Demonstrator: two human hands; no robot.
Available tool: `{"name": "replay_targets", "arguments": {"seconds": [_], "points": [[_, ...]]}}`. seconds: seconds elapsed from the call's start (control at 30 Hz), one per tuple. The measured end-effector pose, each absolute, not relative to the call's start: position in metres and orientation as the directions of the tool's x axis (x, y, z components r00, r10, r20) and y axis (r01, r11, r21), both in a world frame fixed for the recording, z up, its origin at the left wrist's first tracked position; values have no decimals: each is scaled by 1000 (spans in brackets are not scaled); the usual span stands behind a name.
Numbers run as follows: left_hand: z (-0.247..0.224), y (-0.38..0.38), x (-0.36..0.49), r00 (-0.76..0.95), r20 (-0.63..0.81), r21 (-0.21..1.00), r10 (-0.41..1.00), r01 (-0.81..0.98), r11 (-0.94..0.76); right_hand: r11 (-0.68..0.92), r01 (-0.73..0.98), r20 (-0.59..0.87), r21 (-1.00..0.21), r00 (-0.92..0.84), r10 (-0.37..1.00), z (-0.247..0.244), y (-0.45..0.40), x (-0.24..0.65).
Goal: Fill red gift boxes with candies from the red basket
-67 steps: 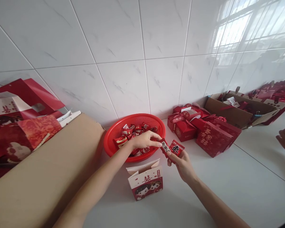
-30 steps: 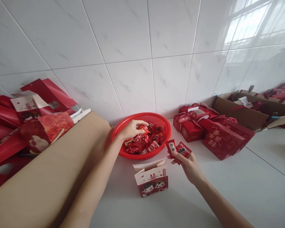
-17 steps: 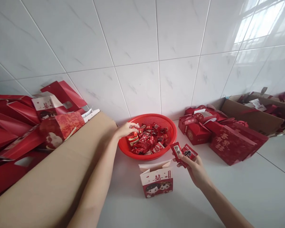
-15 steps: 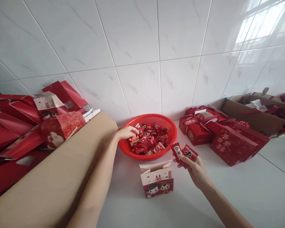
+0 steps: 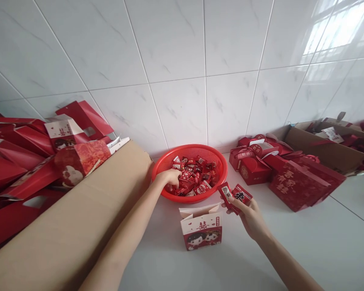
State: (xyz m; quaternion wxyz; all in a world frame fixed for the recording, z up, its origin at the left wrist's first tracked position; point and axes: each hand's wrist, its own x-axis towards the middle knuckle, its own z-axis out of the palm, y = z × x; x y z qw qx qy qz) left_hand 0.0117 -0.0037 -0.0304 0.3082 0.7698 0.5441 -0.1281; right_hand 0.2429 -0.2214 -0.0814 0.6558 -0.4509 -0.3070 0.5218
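A red plastic basket [image 5: 190,199] holds many red-wrapped candies [image 5: 197,178]. Inside its left part, my left hand [image 5: 171,178] has curled fingers pointing down among the candies; what they grip, if anything, is hidden. To the right of the basket, my right hand [image 5: 249,214] is closed on red candy packets [image 5: 226,193] with Chinese characters on them, fanned between thumb and fingers. In front of the basket stands a small gift box [image 5: 202,230], white above and red below, printed with two cartoon faces. Its top is open.
On the left, a large cardboard box [image 5: 109,182] bears a pile of red folded gift boxes [image 5: 33,141]. To the right stand red gift boxes [image 5: 255,169], a red gift bag [image 5: 299,186] and an open cardboard carton [image 5: 318,149]. A tiled wall [image 5: 176,109] rises behind.
My left hand has reached deeper into the basket and turned downward, its fingertips now out of sight. My right hand keeps its packets in nearly the same place.
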Motion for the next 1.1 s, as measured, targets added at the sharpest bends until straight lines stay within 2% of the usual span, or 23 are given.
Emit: {"name": "replay_targets", "arguments": {"seconds": [0.1, 0.23, 0.43, 0.57, 0.67, 0.93, 1.1], "points": [[-28, -5, 16, 408, -487, 331, 772, 904, -269, 52, -397, -61, -916, 268, 962, -81, -222, 243], [-25, -6, 19, 503, -349, 397, 791, 844, -361, 52, -390, -57, -919, 265, 963, -79, -223, 242], [-23, -6, 27, 712, -113, 703, 693, 550, -450, 56, -374, -48, -926, 264, 963, -78, -223, 243], [-27, -5, 32, 653, 85, 733, 753, 471, -491, 60, -378, -46, -924, 266, 963, -79, -222, 243], [-28, -5, 31, 622, 181, 746, 762, 418, -518, 65, -377, -41, -924, 267, 963, -79, -222, 243], [-20, -8, 26, 556, 157, 872, 816, 310, -379, 83, -396, -26, -914, 260, 965, -83, -222, 243], [-11, -23, 26, 537, 198, 915, 820, 200, -351, 88, -435, -36, -896, 269, 963, -87, -220, 244]]}}
